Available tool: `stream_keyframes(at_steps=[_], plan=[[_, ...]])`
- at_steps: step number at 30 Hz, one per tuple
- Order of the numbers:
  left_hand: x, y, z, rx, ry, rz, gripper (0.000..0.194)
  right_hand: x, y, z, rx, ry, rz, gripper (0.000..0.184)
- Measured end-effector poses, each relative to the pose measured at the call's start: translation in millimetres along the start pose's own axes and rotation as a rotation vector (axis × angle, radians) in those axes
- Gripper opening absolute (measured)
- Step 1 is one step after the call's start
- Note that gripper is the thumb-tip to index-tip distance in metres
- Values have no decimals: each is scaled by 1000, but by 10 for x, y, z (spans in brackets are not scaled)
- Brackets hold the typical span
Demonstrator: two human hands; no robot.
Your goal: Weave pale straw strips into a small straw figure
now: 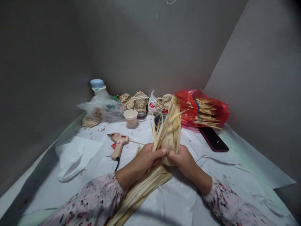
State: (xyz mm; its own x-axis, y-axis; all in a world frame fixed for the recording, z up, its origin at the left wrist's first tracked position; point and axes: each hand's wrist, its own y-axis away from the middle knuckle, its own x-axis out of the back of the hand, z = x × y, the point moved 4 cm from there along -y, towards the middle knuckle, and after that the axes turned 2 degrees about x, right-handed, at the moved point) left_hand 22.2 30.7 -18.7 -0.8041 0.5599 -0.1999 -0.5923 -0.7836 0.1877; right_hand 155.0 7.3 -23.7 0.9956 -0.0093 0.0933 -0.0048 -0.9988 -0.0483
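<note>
A broad dried corn husk (173, 135) stands upright between my two hands, with narrow torn strips splitting off at its left side. My left hand (147, 157) is closed on the husk's left part and the thin strips. Closed on the right lower edge is my right hand (185, 161). Both thumbs nearly meet at the front. Beneath my hands, a bundle of long dried husk strips (145, 191) lies slantwise on the white cloth, partly hidden by my left forearm.
A beige glue gun (119, 144) lies left, near a paper cup (130, 118) and crumpled white paper (76, 153). Balls of braided cord (140, 102) stand behind. At right are a red plastic bag (222, 111) of husks and a phone (214, 139). A metal bowl (158, 120) sits behind the husk.
</note>
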Motion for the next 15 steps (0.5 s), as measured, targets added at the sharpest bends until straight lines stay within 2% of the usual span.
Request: stream_keyframes(at_steps=[7, 11, 15], plan=[[0, -9, -9, -1, 142, 32, 26, 47, -18, 39, -30, -43, 51, 26], [6, -12, 5, -2, 148, 5, 21, 37, -28, 54, -35, -117, 17, 29], [16, -12, 10, -2, 154, -13, 22, 24, -19, 41, -10, -96, -15, 29]])
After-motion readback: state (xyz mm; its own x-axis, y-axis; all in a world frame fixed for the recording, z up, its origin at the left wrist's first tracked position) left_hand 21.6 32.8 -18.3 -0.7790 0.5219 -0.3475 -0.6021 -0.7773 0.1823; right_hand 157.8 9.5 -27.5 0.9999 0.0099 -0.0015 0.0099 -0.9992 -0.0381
